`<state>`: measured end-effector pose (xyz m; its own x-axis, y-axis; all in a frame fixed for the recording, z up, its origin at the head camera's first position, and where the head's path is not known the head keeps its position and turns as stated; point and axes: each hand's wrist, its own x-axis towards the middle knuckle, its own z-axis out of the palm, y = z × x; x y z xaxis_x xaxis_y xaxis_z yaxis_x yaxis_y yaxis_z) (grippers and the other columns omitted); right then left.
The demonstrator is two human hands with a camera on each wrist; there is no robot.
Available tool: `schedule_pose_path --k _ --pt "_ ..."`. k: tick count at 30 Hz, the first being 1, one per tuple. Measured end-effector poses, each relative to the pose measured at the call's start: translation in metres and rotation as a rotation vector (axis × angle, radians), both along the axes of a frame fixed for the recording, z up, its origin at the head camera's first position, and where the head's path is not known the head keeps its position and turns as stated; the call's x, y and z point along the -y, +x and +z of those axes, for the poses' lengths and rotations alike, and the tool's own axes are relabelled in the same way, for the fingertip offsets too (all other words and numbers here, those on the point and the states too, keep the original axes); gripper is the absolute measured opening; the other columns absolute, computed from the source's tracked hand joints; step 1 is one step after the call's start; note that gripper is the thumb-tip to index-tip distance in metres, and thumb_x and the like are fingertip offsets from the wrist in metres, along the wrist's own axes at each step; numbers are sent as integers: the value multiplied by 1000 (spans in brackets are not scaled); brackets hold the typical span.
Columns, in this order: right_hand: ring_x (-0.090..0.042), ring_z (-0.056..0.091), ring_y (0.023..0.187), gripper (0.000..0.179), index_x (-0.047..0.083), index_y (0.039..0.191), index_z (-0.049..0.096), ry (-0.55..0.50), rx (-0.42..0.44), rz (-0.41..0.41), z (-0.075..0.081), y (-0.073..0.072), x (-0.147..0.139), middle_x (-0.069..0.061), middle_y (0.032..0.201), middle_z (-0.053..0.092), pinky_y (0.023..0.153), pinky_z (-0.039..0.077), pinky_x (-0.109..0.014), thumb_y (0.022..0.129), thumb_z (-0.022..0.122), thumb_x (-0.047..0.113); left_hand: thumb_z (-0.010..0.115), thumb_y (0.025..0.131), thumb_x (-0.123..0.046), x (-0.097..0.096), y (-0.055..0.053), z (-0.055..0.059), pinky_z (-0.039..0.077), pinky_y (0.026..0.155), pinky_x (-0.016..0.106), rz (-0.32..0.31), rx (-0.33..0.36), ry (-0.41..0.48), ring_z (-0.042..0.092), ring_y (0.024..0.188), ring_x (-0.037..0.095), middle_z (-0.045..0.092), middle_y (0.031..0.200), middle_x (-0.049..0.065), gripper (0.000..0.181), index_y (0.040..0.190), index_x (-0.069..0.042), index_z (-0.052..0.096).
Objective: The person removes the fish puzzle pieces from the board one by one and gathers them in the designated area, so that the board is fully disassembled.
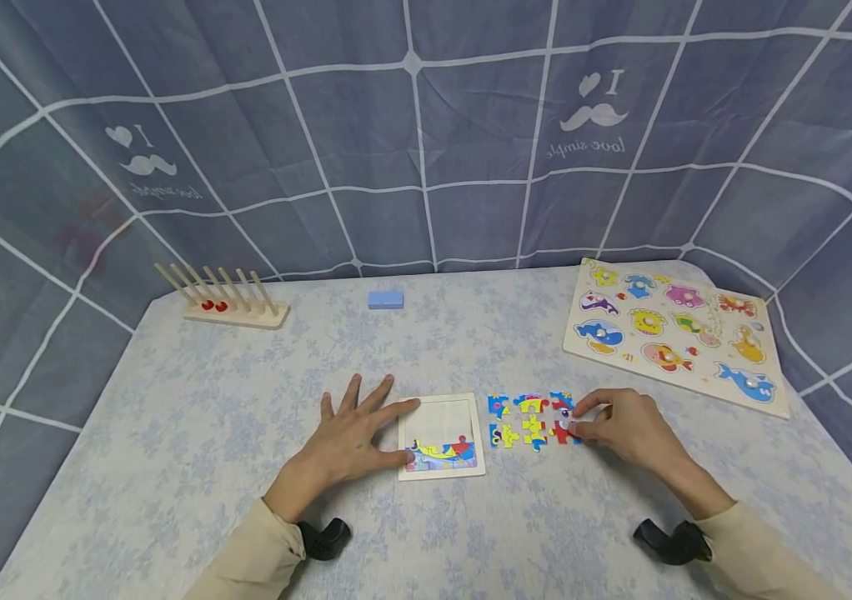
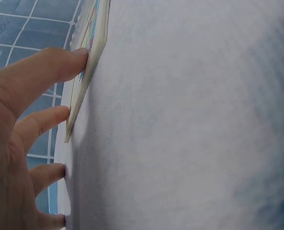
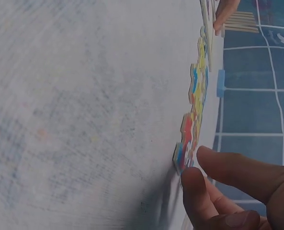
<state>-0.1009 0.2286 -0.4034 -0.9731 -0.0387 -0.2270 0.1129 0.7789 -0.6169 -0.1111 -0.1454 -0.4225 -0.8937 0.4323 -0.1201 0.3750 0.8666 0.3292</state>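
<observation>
Head view: well in from the table's far edge, the left hand (image 1: pixel 347 450) spreads wide, thumb and forefinger at the left edge of the wooden puzzle tray (image 1: pixel 441 476). Loose jigsaw pieces (image 1: pixel 534 427) lie right of it; the right hand (image 1: pixel 630 425) reaches the rightmost. Best to steady the tray lightly and lift by the edges, sparing neighbours.

Left wrist: the thumb's contact on the rim shows side-on.

Right wrist: piece thickness appears; fingertips look slightly apart, but whether the grip clamps anything, I cannot tell.

From frame (image 1: pixel 437 417), passable toward 1 o'clock between blue block (image 1: pixel 385 300) and animal board (image 1: pixel 699 375); puzzle pieces (image 1: pixel 533 406) obstruct 3, left hand (image 1: pixel 354 437) 9.
</observation>
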Motion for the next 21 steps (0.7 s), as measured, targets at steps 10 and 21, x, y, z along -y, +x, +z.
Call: schedule_pose_path --k 10,21 --pt "-15 52 57 13 11 94 74 -57 -120 70 5 -2 25 3 63 64 51 37 -27 85 76 21 69 82 -61 0 -1 -2 6 101 80 4 3 -3 6 145 50 23 162 7 71 145 -37 49" --pt "-6 46 58 23 12 104 75 -130 -170 441 -2 -5 101 14 70 57 57 39 -24 81 77 10 69 82 -62 0 0 0 6 101 80 6 11 7 6 145 51 22 162 7 72 146 -37 48"
